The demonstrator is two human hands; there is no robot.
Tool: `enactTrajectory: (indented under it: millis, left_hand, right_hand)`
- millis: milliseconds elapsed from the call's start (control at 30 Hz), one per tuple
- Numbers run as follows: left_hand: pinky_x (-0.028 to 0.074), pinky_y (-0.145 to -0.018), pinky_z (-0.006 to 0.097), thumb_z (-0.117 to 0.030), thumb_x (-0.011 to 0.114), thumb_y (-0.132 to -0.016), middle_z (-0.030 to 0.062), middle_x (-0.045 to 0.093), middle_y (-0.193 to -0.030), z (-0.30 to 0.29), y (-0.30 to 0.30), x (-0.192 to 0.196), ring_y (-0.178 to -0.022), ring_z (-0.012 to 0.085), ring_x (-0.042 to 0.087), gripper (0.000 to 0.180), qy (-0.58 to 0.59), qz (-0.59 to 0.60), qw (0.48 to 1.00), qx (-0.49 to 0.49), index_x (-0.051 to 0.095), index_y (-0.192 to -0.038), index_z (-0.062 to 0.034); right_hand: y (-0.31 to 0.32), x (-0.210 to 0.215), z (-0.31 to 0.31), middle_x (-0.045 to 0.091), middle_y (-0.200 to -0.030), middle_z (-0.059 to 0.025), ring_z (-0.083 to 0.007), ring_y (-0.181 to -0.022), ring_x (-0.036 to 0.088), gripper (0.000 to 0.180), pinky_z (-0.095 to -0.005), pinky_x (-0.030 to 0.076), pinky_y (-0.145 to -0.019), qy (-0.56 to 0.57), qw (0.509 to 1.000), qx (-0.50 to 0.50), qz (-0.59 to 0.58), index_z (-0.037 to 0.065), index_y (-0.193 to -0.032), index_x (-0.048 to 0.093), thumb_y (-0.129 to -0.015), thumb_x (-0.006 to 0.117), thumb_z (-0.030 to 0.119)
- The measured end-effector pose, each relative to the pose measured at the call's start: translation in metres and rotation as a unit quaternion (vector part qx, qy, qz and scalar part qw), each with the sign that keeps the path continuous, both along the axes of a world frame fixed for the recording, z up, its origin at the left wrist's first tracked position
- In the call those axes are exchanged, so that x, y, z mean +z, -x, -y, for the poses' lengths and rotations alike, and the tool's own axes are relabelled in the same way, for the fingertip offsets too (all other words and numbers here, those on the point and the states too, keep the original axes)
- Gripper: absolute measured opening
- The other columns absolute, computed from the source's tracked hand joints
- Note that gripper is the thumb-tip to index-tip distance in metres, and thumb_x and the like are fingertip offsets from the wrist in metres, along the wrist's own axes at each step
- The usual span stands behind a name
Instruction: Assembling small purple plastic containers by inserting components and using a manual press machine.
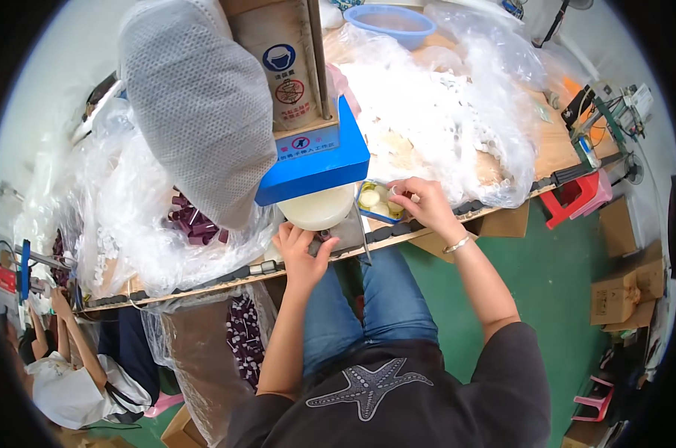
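My left hand (301, 254) is at the table's front edge, just under a round whitish block (319, 210) on a blue-housed press (315, 166). Its thumb and fingers close around a small dark maroon piece (324, 234), partly hidden by the block and fingers. My right hand (427, 205) pinches a small whitish ring-like piece (395, 192) between thumb and forefinger. That piece is above the right side of a small blue-rimmed tray (380, 217), which holds pale round pieces (370, 198) and something yellowish.
Maroon tube-like pieces (196, 224) lie in clear plastic at left. White small parts (435, 112) heap at right, before a blue basin (390, 22). Grey mesh cloth (196, 97) covers the press top. A co-worker (77, 381) sits left; red stool (569, 198) stands right.
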State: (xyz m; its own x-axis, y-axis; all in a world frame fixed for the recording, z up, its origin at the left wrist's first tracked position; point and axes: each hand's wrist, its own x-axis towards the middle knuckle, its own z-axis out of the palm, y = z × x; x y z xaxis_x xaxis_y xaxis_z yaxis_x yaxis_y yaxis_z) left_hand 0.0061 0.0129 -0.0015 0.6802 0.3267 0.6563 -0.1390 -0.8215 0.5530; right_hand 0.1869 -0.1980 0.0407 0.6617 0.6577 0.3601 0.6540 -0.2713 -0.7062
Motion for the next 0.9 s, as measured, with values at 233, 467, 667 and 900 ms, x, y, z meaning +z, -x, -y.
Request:
enactTrajectory:
  millis: [233, 467, 667, 900]
  left_hand:
    - [0.030, -0.085, 0.039, -0.026, 0.081, -0.069, 0.0007, 0.065, -0.101, -0.003, -0.001, 0.000, -0.096, 0.0253, 0.051, 0.035, -0.009, -0.002, 1.000, 0.006, 0.069, -0.098, -0.0101]
    - [0.030, -0.084, 0.039, -0.026, 0.081, -0.069, 0.0001, 0.065, -0.101, -0.003, 0.000, 0.001, -0.097, 0.0250, 0.051, 0.034, -0.003, 0.004, 1.000, 0.010, 0.069, -0.097, -0.0106]
    - [0.029, -0.084, 0.039, -0.027, 0.081, -0.069, 0.0003, 0.065, -0.099, -0.002, 0.001, 0.000, -0.097, 0.0239, 0.051, 0.034, 0.002, -0.005, 1.000, 0.014, 0.071, -0.096, -0.0094]
    - [0.028, -0.084, 0.040, -0.025, 0.079, -0.070, 0.0007, 0.065, -0.101, 0.001, 0.004, 0.004, -0.098, 0.0238, 0.051, 0.032, 0.006, -0.020, 0.999, 0.024, 0.070, -0.096, -0.0083]
  right_hand:
    - [0.005, 0.006, 0.000, 0.062, -0.107, -0.0032, -0.0248, -0.097, 0.055, 0.006, -0.0358, 0.050, -0.081, 0.099, 0.977, 0.030, 0.188, 0.004, -0.079, 0.067, -0.076, 0.070, 0.008]
    - [0.005, -0.003, -0.008, 0.055, -0.106, -0.0087, -0.0313, -0.101, 0.049, 0.003, -0.0383, 0.045, -0.088, 0.151, 0.972, -0.016, 0.177, 0.003, -0.077, 0.067, -0.075, 0.069, 0.005]
    - [0.024, 0.011, -0.009, 0.061, -0.106, -0.0124, -0.0270, -0.099, 0.057, 0.007, -0.0358, 0.046, -0.087, -0.025, 0.987, -0.114, 0.111, -0.001, -0.094, 0.063, -0.090, 0.062, 0.005]
    - [0.081, 0.007, -0.065, 0.066, -0.099, -0.0052, -0.0060, -0.086, 0.062, 0.019, -0.0204, 0.051, -0.076, -0.257, 0.896, 0.128, -0.339, -0.003, -0.106, 0.059, -0.088, 0.066, -0.003]
